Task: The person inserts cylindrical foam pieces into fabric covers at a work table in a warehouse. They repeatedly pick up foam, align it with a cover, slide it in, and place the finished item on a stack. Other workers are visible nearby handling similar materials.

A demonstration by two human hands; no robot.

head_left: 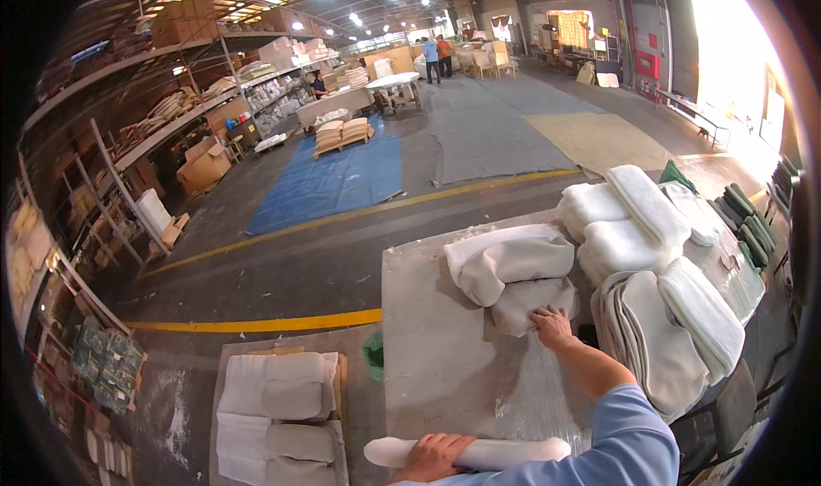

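Foam roll (500, 453), white and long, lies crosswise at the near edge of the worktable (436, 358), and your left hand (432, 457) is closed over its left part, fingers curled around the top, so the roll sticks out to both sides of the grip. Your right hand (553, 325) is well apart from it, farther up the table, lying palm down with fingers spread on the lower of two grey-white padded cushions (534, 302); it presses flat on the fabric and clasps nothing. The upper cushion (509, 259) rests on that one, folded over and bulging. Your blue sleeve (629, 439) runs from the lower edge up toward the right wrist. Just right of your right hand stands a stack of curved, fabric-covered shells (654, 340), with white foam pads (624, 221) heaped behind them and dark green pieces (748, 221) lined up at the far right edge. A sheet of clear plastic film (530, 392) lies wrinkled on the tabletop between your hands. Left of the table, lower down, a pallet (278, 413) holds flat grey and white cushion pieces. Beyond, yellow lines (256, 323) cross the concrete floor, a blue tarp (333, 182) lies spread out, shelving (171, 118) lines the left wall, and other people (436, 58) stand far off.
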